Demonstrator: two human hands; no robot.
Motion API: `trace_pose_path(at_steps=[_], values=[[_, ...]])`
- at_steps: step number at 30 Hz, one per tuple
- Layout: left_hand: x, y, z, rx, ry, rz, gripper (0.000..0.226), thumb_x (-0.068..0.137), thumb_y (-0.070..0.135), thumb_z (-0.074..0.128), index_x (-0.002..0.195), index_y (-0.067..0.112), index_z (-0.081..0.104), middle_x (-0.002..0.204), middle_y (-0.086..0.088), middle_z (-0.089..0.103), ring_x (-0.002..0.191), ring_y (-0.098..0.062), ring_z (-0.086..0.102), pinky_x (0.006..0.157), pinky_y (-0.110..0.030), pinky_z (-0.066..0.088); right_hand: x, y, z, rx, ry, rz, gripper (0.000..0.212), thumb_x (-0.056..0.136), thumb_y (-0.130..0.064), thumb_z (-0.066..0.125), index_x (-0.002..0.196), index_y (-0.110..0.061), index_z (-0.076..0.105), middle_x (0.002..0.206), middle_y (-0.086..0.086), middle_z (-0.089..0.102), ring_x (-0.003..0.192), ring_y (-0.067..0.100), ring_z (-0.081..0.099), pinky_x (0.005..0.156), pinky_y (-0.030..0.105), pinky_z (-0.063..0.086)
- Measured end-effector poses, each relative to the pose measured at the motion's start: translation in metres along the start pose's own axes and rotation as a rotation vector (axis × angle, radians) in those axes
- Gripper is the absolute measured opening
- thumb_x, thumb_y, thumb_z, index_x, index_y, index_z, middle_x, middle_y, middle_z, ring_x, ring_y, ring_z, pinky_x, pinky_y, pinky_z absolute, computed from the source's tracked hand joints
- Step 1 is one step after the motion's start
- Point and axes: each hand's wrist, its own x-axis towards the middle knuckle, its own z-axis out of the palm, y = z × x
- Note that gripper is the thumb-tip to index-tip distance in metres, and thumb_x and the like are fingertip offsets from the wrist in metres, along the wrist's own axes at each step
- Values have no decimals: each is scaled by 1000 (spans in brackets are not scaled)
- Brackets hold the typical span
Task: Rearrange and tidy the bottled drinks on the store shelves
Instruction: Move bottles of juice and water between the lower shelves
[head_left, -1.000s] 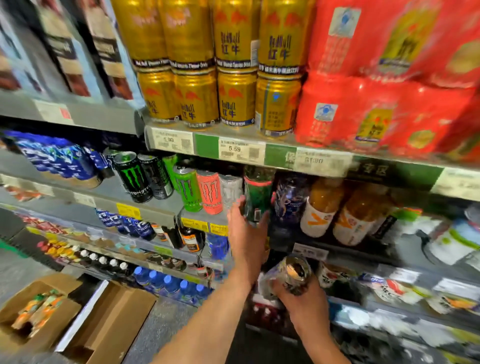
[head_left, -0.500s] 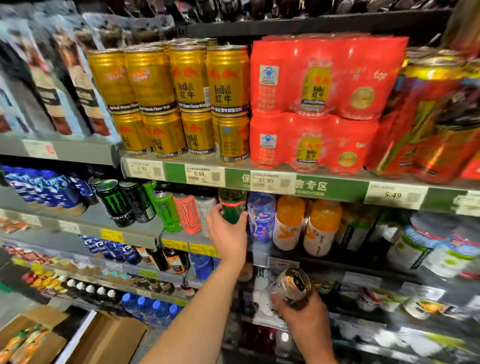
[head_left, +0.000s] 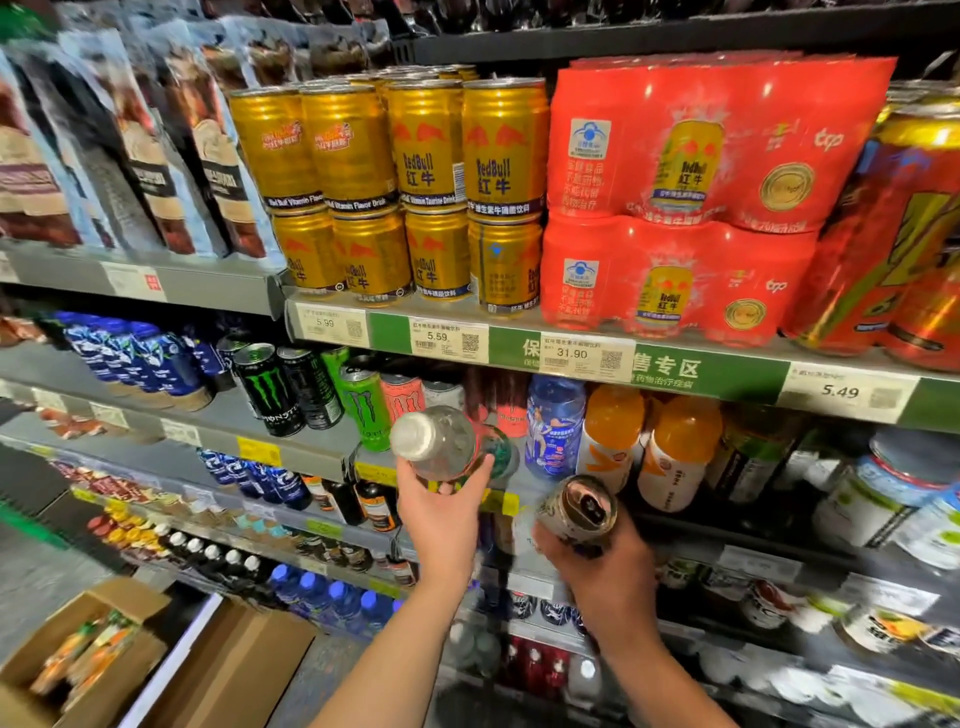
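The left hand (head_left: 441, 514) grasps a clear plastic bottle with a green label (head_left: 452, 441), tipped cap-first toward the camera; right of it, the right hand (head_left: 605, 574) grips a pale metal can (head_left: 576, 512).

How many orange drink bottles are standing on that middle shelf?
2 show clearly: one orange bottle beside the blue bottle, another orange bottle on its right. More may be hidden behind them.

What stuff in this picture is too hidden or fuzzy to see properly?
Head view only:
- Clear bottle in the left hand: its green label end is tilted away, so the brand is unreadable.
- Can in the right hand: fingers cover the side print.
- Bottom-right shelf goods: blurred.
- Cardboard box: cut off by the left edge.
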Motion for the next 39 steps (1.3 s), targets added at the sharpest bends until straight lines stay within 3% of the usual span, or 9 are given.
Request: trace_pose_path(at_steps=[3,6,10,12,17,21,28,33,39], values=[[0,9,-32,-18,29,-41,95,72,7,88,150,18,35,144,-3,52,121,-4,58,105,-17,41,11,-21,16,-39,55,-134,49,67,-53,86,105,-32,64,102,-7,70,95,12,68,84,39,55],[6,14,-62,13,32,-63,105,74,14,87,158,16,24,156,0,37,141,-17,40,101,-8,28,25,-35,36,-96,102,-184,56,66,-55,82,107,-22,62,106,-1,64,100,20,64,86,45,53],[24,16,-93,41,7,-88,96,72,18,89,152,23,35,141,10,49,130,-11,49,111,-25,36,50,-43,69,-177,105,-145,54,67,-63,77,108,-36,53,106,0,65,101,21,64,86,46,54],[34,15,-105,42,-36,-86,74,71,10,89,128,39,52,122,14,65,112,-5,63,101,-27,48,62,-47,84,-252,144,-99,53,64,-62,77,102,-35,53,101,-2,65,97,21,64,85,44,53],[58,8,-129,202,-119,16,57,64,14,93,110,19,60,101,1,68,94,-18,64,73,-6,45,74,-57,116,-398,230,-103,32,71,-29,83,92,-12,66,91,10,67,91,32,63,81,41,51],[73,4,-143,192,-206,20,84,60,33,93,131,12,55,119,-4,65,110,-22,61,99,-36,49,70,-73,133,-467,235,-95,25,76,-17,81,81,-21,57,79,-4,55,84,26,53,72,38,42],[96,7,-161,112,-308,10,64,66,18,92,118,24,56,107,16,63,92,19,57,77,2,38,83,-66,154,-533,312,50,52,70,-35,86,99,-8,53,90,11,65,85,31,61,72,42,52],[107,-3,-168,107,-351,1,61,66,15,92,117,21,60,106,13,67,92,14,62,77,1,42,81,-63,158,-555,331,60,50,73,-33,87,98,-10,50,94,12,63,92,31,59,73,34,43],[101,-19,-162,111,-375,-63,60,64,22,94,111,31,59,107,9,71,95,-1,67,80,-16,51,45,-55,158,-488,289,99,63,82,-31,80,131,-2,52,117,10,65,107,25,61,81,24,40]])
